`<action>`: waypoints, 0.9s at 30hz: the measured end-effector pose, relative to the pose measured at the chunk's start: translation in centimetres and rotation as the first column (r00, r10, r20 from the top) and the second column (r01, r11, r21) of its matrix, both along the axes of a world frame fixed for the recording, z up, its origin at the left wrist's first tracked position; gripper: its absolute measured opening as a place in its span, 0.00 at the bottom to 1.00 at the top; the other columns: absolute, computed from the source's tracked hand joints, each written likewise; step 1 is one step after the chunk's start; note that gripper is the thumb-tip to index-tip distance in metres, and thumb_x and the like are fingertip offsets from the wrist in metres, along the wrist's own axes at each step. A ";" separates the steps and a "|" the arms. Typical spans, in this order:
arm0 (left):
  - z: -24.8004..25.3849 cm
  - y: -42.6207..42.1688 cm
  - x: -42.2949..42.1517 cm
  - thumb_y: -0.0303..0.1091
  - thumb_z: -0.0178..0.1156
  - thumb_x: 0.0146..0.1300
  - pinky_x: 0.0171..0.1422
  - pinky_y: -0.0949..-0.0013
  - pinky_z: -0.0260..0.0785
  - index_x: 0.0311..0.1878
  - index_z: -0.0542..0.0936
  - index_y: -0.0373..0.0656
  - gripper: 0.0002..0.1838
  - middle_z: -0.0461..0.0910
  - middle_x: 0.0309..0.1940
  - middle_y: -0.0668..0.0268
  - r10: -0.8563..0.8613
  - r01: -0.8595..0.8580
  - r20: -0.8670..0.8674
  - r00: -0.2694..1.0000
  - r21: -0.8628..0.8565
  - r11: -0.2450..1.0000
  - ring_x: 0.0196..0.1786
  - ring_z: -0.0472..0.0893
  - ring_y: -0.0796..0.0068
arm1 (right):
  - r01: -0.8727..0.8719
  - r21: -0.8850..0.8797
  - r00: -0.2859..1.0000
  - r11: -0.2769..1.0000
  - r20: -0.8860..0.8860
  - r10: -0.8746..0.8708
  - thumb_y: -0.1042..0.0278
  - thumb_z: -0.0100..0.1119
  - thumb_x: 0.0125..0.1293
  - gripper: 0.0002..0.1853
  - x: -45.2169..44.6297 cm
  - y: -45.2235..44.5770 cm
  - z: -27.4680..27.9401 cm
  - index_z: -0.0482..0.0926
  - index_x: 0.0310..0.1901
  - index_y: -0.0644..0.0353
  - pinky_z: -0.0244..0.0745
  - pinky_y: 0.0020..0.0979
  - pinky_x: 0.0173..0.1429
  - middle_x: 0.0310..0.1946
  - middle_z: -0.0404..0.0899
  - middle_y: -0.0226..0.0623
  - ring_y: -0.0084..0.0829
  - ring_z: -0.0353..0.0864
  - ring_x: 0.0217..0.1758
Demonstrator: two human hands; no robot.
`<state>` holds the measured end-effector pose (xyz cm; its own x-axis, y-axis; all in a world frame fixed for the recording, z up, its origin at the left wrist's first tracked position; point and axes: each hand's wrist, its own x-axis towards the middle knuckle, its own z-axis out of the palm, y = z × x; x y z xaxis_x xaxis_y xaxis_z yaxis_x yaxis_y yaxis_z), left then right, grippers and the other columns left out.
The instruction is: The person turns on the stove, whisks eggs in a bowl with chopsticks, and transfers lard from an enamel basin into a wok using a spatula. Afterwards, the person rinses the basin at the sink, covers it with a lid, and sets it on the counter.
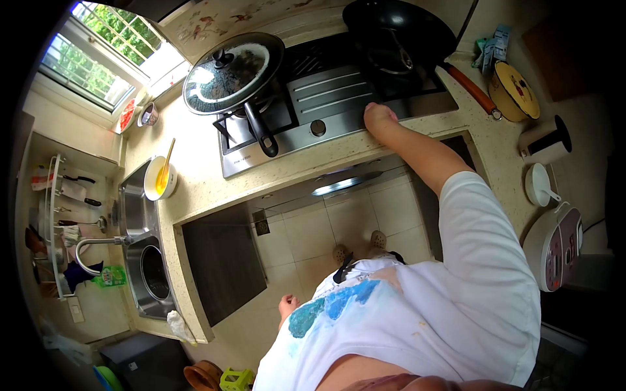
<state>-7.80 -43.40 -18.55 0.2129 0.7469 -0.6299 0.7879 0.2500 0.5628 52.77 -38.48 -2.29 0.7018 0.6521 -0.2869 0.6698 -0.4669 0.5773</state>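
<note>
My right hand (380, 119) is closed at the front of the steel gas stove (339, 98), where the right burner's knob would be; its fingers hide what they hold. Above it, a black wok (398, 32) with a ladle (400, 51) inside stands on the right burner, its wooden handle (473, 91) pointing right. A lidded pan (231, 75) sits over the left burner, black handle toward me. The left knob (317, 127) is uncovered. My left hand (288, 304) hangs low beside my shirt, fingers curled, with nothing visible in it.
A white bowl (159, 180) of yellow liquid with chopsticks stands at the counter's left, beside the sink (138, 208). Small bowls are near the window. On the right are a yellow enamel pot (508, 98), a canister (541, 144), a white bowl (536, 186) and a rice cooker (544, 244).
</note>
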 end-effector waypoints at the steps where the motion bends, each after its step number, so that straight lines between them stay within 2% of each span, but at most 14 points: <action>1: -0.7 0.2 -0.5 0.28 0.54 0.53 0.31 0.70 0.73 0.45 0.69 0.31 0.16 0.77 0.28 0.56 -0.028 0.028 -0.013 1.000 0.019 0.999 0.28 0.79 0.71 | 0.038 -0.049 0.998 0.998 -0.056 -0.040 0.79 0.65 0.33 0.17 0.1 0.2 0.0 0.78 0.32 0.65 0.70 0.33 0.11 0.35 0.74 0.39 0.45 0.78 0.22; 2: -1.3 0.5 -1.0 0.28 0.54 0.53 0.31 0.70 0.73 0.45 0.69 0.31 0.16 0.77 0.28 0.56 -0.028 0.028 -0.009 1.000 0.019 0.999 0.28 0.79 0.71 | 0.038 -0.049 0.998 0.998 -0.051 -0.040 0.79 0.65 0.33 0.17 0.2 0.1 0.0 0.78 0.32 0.65 0.70 0.33 0.11 0.35 0.74 0.39 0.45 0.78 0.22; 4: -0.4 1.0 -0.7 0.28 0.53 0.54 0.28 0.71 0.72 0.46 0.69 0.32 0.16 0.76 0.27 0.57 -0.025 0.025 -0.045 0.999 0.006 1.000 0.25 0.78 0.71 | -0.028 -0.151 0.995 0.988 -0.097 0.013 0.75 0.60 0.44 0.29 -0.7 -0.2 1.4 0.65 0.51 0.74 0.76 0.37 0.22 0.41 0.73 0.43 0.40 0.79 0.32; 8: 2.4 2.1 0.9 0.26 0.52 0.55 0.26 0.71 0.70 0.47 0.68 0.32 0.16 0.76 0.27 0.58 0.073 -0.073 0.001 0.997 -0.054 0.996 0.22 0.76 0.73 | 0.093 -0.002 0.993 0.996 -0.077 -0.093 0.74 0.57 0.48 0.34 -1.8 -0.6 2.0 0.56 0.57 0.76 0.75 0.37 0.23 0.42 0.74 0.45 0.37 0.79 0.32; 10: 3.0 2.6 1.2 0.26 0.51 0.55 0.24 0.71 0.69 0.47 0.67 0.32 0.16 0.75 0.26 0.59 0.127 -0.125 0.025 0.992 -0.079 0.989 0.20 0.74 0.74 | 0.094 0.080 0.994 0.992 -0.061 -0.089 0.73 0.61 0.45 0.42 -2.2 -0.9 2.5 0.49 0.59 0.77 0.73 0.39 0.22 0.37 0.78 0.42 0.36 0.80 0.31; 11: 2.7 2.9 1.0 0.26 0.51 0.55 0.24 0.71 0.69 0.47 0.67 0.32 0.16 0.75 0.26 0.59 0.126 -0.123 0.029 0.992 -0.080 0.989 0.20 0.74 0.74 | 0.095 0.079 0.994 0.992 -0.057 -0.091 0.73 0.61 0.45 0.42 -2.3 -1.4 2.6 0.49 0.59 0.77 0.73 0.39 0.22 0.37 0.78 0.42 0.36 0.80 0.31; 13: 2.0 3.7 0.7 0.25 0.51 0.55 0.23 0.72 0.69 0.46 0.67 0.31 0.15 0.74 0.26 0.58 0.039 -0.038 0.017 0.999 -0.028 0.999 0.21 0.74 0.74 | 0.047 0.253 0.993 0.966 -0.117 -0.018 0.72 0.55 0.49 0.37 -2.9 -2.5 3.7 0.49 0.59 0.76 0.75 0.36 0.30 0.41 0.76 0.45 0.36 0.79 0.34; 14: 1.8 3.9 0.6 0.25 0.51 0.55 0.23 0.72 0.69 0.46 0.67 0.31 0.15 0.74 0.26 0.58 0.036 -0.035 0.024 0.999 -0.028 0.999 0.21 0.74 0.74 | 0.048 0.253 0.994 0.966 -0.110 -0.021 0.72 0.55 0.49 0.37 -3.3 -3.0 4.3 0.49 0.59 0.76 0.75 0.36 0.30 0.41 0.76 0.45 0.36 0.79 0.34; 16: 1.7 4.2 0.8 0.24 0.52 0.54 0.23 0.72 0.69 0.46 0.68 0.31 0.15 0.74 0.26 0.58 0.063 -0.062 0.039 0.997 -0.030 0.998 0.21 0.74 0.74 | 0.124 0.320 0.979 0.939 -0.196 -0.063 0.72 0.51 0.52 0.35 -5.4 -3.9 7.5 0.49 0.60 0.75 0.74 0.34 0.38 0.41 0.76 0.47 0.37 0.79 0.38; 20: 0.7 4.7 0.6 0.24 0.52 0.55 0.24 0.71 0.70 0.46 0.68 0.32 0.15 0.74 0.27 0.58 0.050 -0.047 0.036 0.998 -0.061 0.997 0.22 0.74 0.73 | 0.267 0.407 0.933 0.874 -0.335 -0.129 0.73 0.50 0.52 0.32 -5.6 -5.4 7.5 0.53 0.58 0.75 0.73 0.34 0.42 0.40 0.76 0.47 0.38 0.77 0.42; 22: 1.0 4.7 1.0 0.25 0.53 0.55 0.24 0.70 0.70 0.46 0.68 0.32 0.14 0.74 0.28 0.57 0.030 -0.028 0.038 0.999 -0.052 0.998 0.24 0.75 0.73 | 0.305 0.473 0.918 0.827 -0.377 -0.124 0.73 0.49 0.52 0.21 -5.9 -6.6 7.6 0.66 0.50 0.70 0.72 0.36 0.43 0.38 0.76 0.46 0.41 0.76 0.42; 25: 0.0 4.9 1.0 0.26 0.53 0.56 0.24 0.71 0.70 0.45 0.69 0.33 0.14 0.75 0.29 0.57 0.012 -0.009 0.043 0.999 -0.058 0.998 0.26 0.75 0.73 | 0.192 0.499 0.941 0.845 -0.338 -0.015 0.66 0.53 0.53 0.15 -6.6 -8.6 7.8 0.72 0.41 0.65 0.72 0.36 0.42 0.34 0.77 0.44 0.41 0.76 0.39; 26: -0.2 5.0 1.0 0.26 0.53 0.56 0.24 0.71 0.70 0.45 0.69 0.33 0.14 0.75 0.29 0.57 0.009 -0.006 0.048 0.999 -0.062 0.998 0.26 0.75 0.73 | 0.192 0.497 0.943 0.846 -0.333 -0.019 0.66 0.53 0.53 0.15 -6.9 -9.2 8.0 0.72 0.41 0.65 0.72 0.36 0.42 0.34 0.77 0.44 0.41 0.76 0.39; 27: -0.2 5.1 1.1 0.26 0.54 0.56 0.24 0.71 0.70 0.45 0.69 0.33 0.14 0.75 0.29 0.57 -0.003 0.005 0.041 0.999 -0.059 0.998 0.26 0.76 0.72 | 0.207 0.563 0.929 0.800 -0.371 0.021 0.66 0.54 0.53 0.12 -7.2 -9.8 8.7 0.73 0.37 0.63 0.72 0.35 0.40 0.33 0.77 0.42 0.39 0.77 0.36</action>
<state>-6.66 -38.34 -18.72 0.2420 0.7076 -0.6638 0.7658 0.2808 0.5785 45.58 -48.25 6.40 0.6982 0.7082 -0.1049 0.7032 -0.7059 -0.0848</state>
